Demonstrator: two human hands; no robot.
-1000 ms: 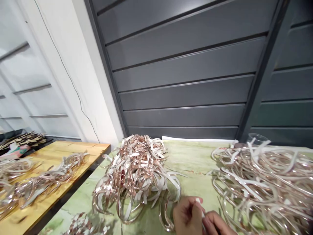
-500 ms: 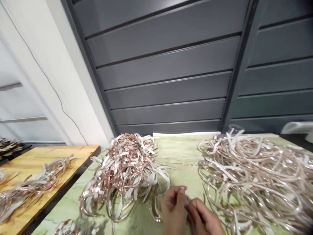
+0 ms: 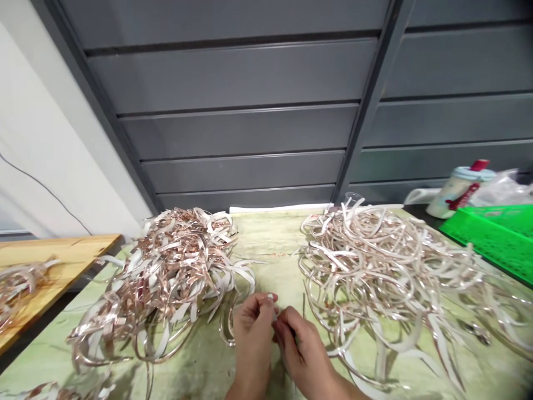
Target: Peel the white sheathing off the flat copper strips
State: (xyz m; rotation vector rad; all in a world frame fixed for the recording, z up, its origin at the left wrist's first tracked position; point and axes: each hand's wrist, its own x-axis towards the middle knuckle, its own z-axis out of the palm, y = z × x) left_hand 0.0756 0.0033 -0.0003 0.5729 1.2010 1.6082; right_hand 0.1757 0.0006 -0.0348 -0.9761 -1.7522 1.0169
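My left hand [image 3: 254,328] is closed in a pinch, thumb against fingers, low in the middle of the view. Right beside it, my right hand [image 3: 302,344] is closed too, its fingertips meeting the left ones. Between them shows a small bit of a pale strip [image 3: 274,316], most of it hidden by the fingers. To the left of the hands lies a tangled heap of short rose-gold and white strips [image 3: 179,266]. On the right spreads a looser pile of long, curling strips [image 3: 375,266], shiny on one face and white on the other.
The hands are over a pale green table [image 3: 266,239]. A wooden table [image 3: 83,250] with more strips stands at left. At right are a green plastic basket [image 3: 487,236], a cup with a light blue lid [image 3: 460,189] and a clear plastic bag [image 3: 503,189]. Grey panels [image 3: 241,133] rise behind.
The view has swung to the right, bringing the green basket and the cup into sight. Both hands stay together in much the same pinching pose.
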